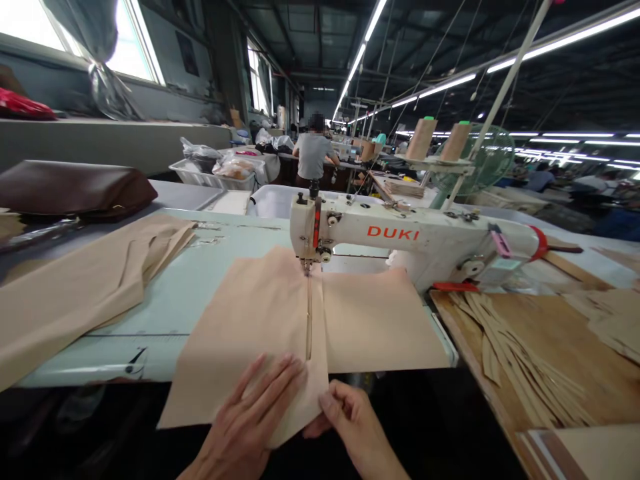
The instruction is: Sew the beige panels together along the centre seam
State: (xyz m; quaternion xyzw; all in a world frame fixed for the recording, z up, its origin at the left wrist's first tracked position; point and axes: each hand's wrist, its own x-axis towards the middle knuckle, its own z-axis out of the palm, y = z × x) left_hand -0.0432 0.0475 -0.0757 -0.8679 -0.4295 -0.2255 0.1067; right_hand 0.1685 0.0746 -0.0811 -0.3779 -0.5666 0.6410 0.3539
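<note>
A large tan fabric piece (pixel 240 327) lies under the needle and presser foot of a white sewing machine (pixel 370 230) marked DUKI. A narrow slit or strip runs down it toward me from the foot. My left hand (pixel 260 407) rests flat on the fabric near its front edge, fingers stretched out, left of the slit. My right hand (pixel 350 417) pinches the front edge of the fabric between thumb and fingers, just right of the left hand. The fabric hangs over the table's front edge there.
More tan panels (pixel 100 267) lie stacked on the left of the pale green table (pixel 175 310). A dark brown leather piece (pixel 75 190) sits behind them. On a wooden board (pixel 530 333) at right are loose tan strips (pixel 520 360). Thread cones (pixel 423 138) stand above; a person (pixel 315 150) sits ahead.
</note>
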